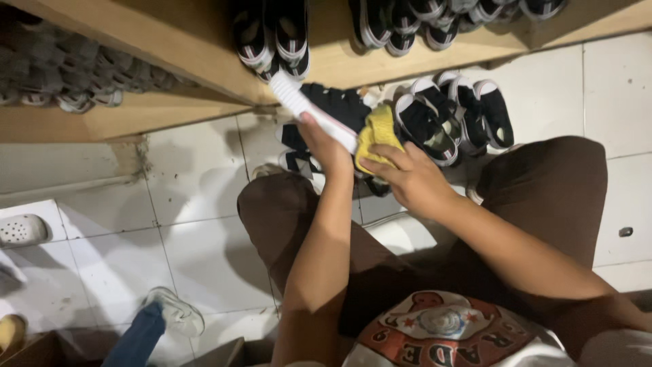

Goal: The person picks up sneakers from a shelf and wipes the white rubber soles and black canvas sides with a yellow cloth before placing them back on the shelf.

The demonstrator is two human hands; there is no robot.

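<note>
While the left hand (326,146) is clamping the black shoe (333,112) above the tiled floor (197,224), the right hand (407,178) is pinching a yellow cloth (377,136) against it; steadying the white sole seems wise.

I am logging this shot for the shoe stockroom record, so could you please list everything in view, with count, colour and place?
Held shoe: one, black with a white sole, in the left hand, sole up, at centre.
Cloth: one, yellow, under the right hand, against the held shoe.
Floor shoes: several, black and white, in a row right of the cloth; exact count unclear.
Shelf shoes: many, black and white, on the wooden shelf; more, blurred, at upper left.
Clog: one, white, on the floor at left.
Other person's shoe: one, pale, with a blue trouser leg, lower left.
Floor tiles: white.
Trousers: brown, on the person's knees.
Left hand: grips the shoe.
Right hand: presses on the cloth.
</note>
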